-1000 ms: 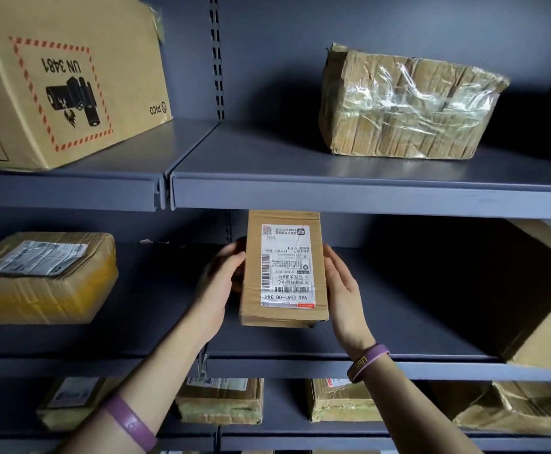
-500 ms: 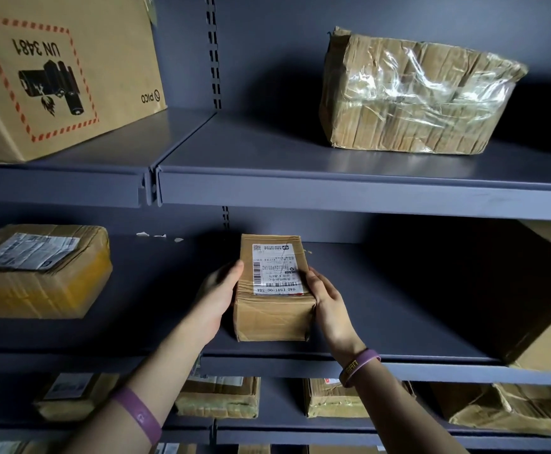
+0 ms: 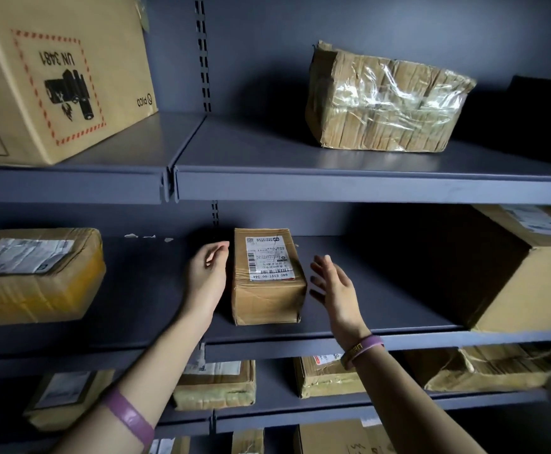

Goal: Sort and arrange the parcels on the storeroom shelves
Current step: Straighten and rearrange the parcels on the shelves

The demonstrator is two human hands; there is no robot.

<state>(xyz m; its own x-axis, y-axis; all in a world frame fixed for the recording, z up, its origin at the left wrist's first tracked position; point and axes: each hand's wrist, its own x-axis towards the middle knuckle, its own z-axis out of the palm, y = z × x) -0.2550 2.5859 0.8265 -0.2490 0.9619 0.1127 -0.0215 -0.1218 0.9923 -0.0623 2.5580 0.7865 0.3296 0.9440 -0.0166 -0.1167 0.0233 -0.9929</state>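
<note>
Here we are at the grey metal middle shelf (image 3: 382,309), and the small brown cardboard parcel with the white shipping label (image 3: 267,280) sits flat on it, label up, one short end facing us, near the upright slotted post at the back. Our left hand (image 3: 207,273) hovers just beside the parcel's left side, fingers loosely curled and gripping nothing; we cannot tell whether it brushes the cardboard. Our right hand (image 3: 333,286) is clear of the right side, fingers straight and spread, palm turned toward the parcel, nothing in it. A purple wristband (image 3: 362,350) circles that wrist, and a second purple band (image 3: 130,417) sits on the left forearm.

To the left on the same level lies a flat parcel bound in yellow tape (image 3: 35,276); well to the right stands a large plain cardboard box (image 3: 529,273). One level up, a big carton printed "UN 3481" upside down (image 3: 54,77) stands at left and a parcel wrapped in crinkled clear plastic (image 3: 385,103) at right. Below, more taped parcels (image 3: 215,385) line the lower shelf.
</note>
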